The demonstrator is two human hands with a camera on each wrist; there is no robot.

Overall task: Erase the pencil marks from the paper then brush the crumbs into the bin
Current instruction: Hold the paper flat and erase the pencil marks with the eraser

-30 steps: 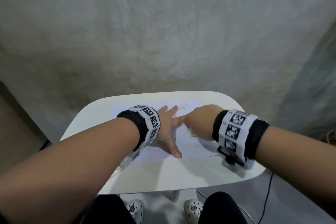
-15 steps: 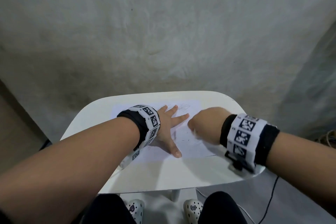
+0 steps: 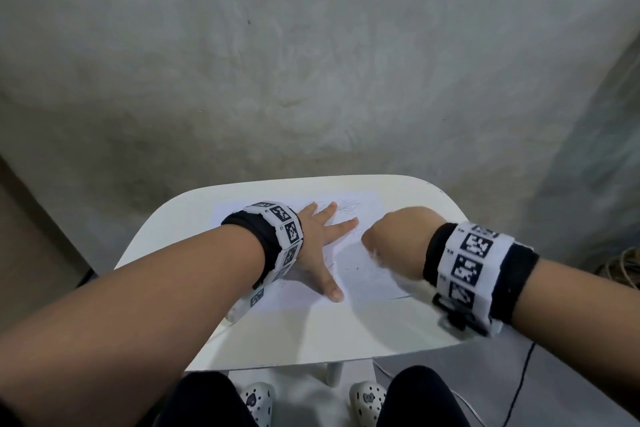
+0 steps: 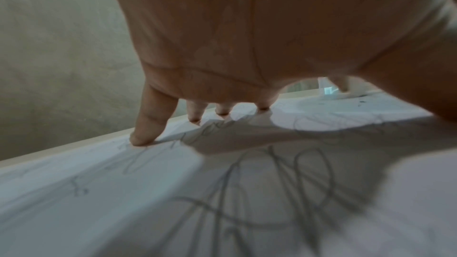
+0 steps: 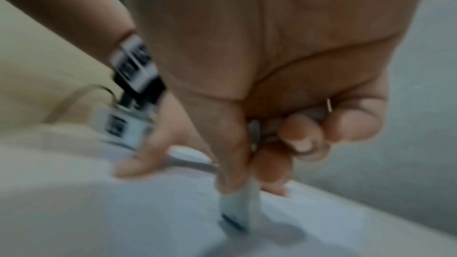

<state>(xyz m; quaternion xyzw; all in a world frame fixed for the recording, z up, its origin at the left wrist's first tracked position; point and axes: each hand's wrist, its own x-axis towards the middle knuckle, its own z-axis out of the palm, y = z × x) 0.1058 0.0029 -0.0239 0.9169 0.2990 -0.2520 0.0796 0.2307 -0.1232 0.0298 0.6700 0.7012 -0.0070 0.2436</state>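
A white sheet of paper point(image 3: 360, 270) with grey pencil scribbles point(image 4: 259, 202) lies on the small white table point(image 3: 311, 333). My left hand point(image 3: 322, 236) lies flat on the sheet with fingers spread, its fingertips point(image 4: 141, 140) pressing the paper down. To its right, my right hand point(image 3: 398, 239) pinches a white eraser point(image 5: 238, 208) between thumb and fingers, the eraser's lower end touching the paper. Small dark crumbs point(image 3: 353, 268) lie on the sheet between the two hands. No bin shows in any view.
A grey concrete wall point(image 3: 311, 63) rises just behind the table. My knees and patterned shoes point(image 3: 367, 399) sit under the front edge. A dark cable point(image 3: 519, 385) trails on the floor at right.
My right hand with the eraser has slid rightward across the paper, away from the left hand's fingers. The left hand has stayed flat in place.
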